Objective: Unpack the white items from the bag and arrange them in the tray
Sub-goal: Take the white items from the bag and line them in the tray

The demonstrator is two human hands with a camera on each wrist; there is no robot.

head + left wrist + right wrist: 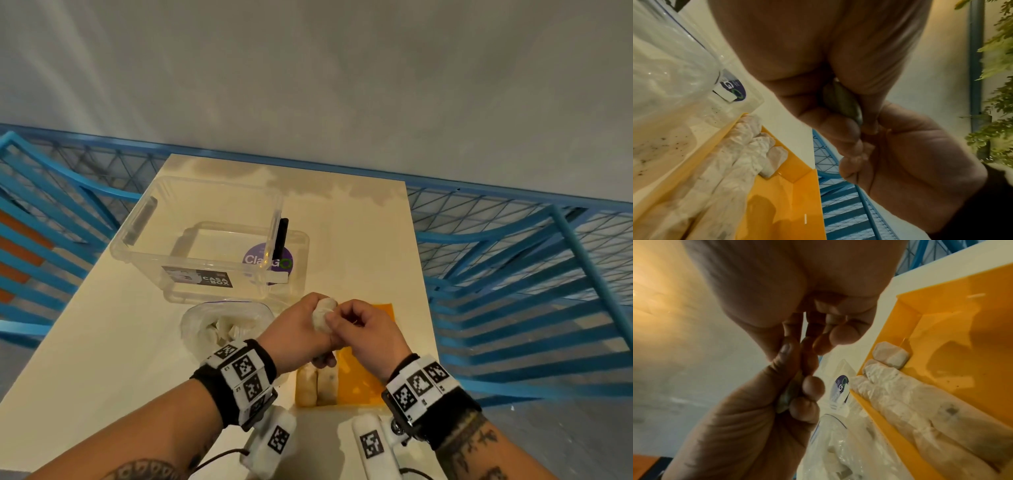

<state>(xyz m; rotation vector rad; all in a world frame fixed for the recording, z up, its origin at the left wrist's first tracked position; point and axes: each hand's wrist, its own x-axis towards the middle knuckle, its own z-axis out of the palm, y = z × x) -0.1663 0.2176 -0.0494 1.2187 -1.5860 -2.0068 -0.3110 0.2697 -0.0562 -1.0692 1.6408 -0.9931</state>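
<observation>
My left hand (308, 323) grips a white rolled item (323, 317) above the far end of the yellow tray (364, 373). My right hand (356, 325) pinches the same roll's right side with thumb and forefinger. Most of the roll (840, 100) is hidden between the fingers in the wrist views. Three white rolls (900, 395) lie along the tray's left wall (879, 417), the short third one (890, 355) at the far corner. The clear zip bag (222, 325) lies left of the tray with more white items inside.
A clear plastic storage box (205, 240) with a purple sticker stands behind the bag on the cream table (85, 359). Blue metal railings and mesh (513, 274) flank the table on both sides. The tray's right part (793, 186) is bare.
</observation>
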